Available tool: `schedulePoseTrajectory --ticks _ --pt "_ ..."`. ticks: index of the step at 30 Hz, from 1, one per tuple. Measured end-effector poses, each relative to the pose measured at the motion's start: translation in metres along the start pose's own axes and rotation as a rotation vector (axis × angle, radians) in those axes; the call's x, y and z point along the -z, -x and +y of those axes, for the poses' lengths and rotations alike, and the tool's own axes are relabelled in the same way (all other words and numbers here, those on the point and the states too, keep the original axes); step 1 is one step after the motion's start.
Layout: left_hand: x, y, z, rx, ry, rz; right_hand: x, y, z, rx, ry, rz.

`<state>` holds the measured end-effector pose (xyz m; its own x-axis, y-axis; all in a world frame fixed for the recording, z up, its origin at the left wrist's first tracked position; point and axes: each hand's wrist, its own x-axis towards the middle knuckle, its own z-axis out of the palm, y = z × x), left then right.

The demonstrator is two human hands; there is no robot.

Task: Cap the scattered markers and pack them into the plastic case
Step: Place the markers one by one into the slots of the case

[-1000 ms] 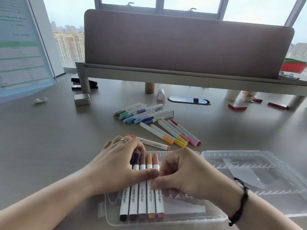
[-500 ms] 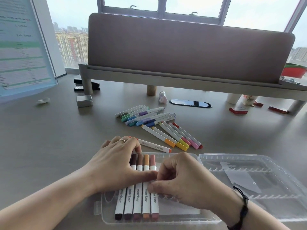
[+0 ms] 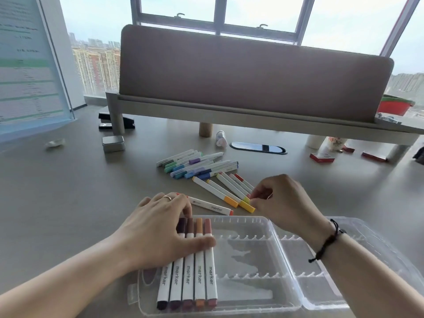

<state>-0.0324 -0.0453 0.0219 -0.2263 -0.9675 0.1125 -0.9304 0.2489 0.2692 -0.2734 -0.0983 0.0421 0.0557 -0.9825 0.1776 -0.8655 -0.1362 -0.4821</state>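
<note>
A clear plastic case (image 3: 252,260) lies open near the table's front edge, its lid (image 3: 332,292) folded out to the right. Several brown and orange capped markers (image 3: 199,276) sit side by side in its left slots. My left hand (image 3: 158,228) rests flat on them, thumb across their barrels. Behind the case lies a red-orange marker (image 3: 213,207), then a row of orange, yellow and pink markers (image 3: 220,191). My right hand (image 3: 282,200) pinches the near end of one marker in that row; which one is hidden by the fingers. A cluster of green, blue and purple markers (image 3: 195,164) lies farther back.
A small metal tin (image 3: 113,143) and a black stapler (image 3: 105,121) sit at the back left. A raised shelf with a padded panel (image 3: 229,115) spans the rear. Under it are a small bottle (image 3: 221,138), a dark oval grommet (image 3: 258,148), cups (image 3: 314,141) and red boxes (image 3: 321,156).
My right hand left the markers in the case and reached back to the loose warm-coloured row, where it now pinches one. My left hand stayed on the packed markers.
</note>
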Motion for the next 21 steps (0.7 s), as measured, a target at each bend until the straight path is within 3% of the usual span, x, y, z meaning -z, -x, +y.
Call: schedulePoseTrajectory --ticks 6,21 --pt "0.000 0.000 -0.001 -0.010 -0.006 0.090 -0.014 -0.011 -0.016 0.097 0.083 -0.123" --pt "-0.002 -0.003 -0.009 -0.028 -0.020 0.204 -0.031 -0.021 -0.017 0.095 0.158 -0.041"
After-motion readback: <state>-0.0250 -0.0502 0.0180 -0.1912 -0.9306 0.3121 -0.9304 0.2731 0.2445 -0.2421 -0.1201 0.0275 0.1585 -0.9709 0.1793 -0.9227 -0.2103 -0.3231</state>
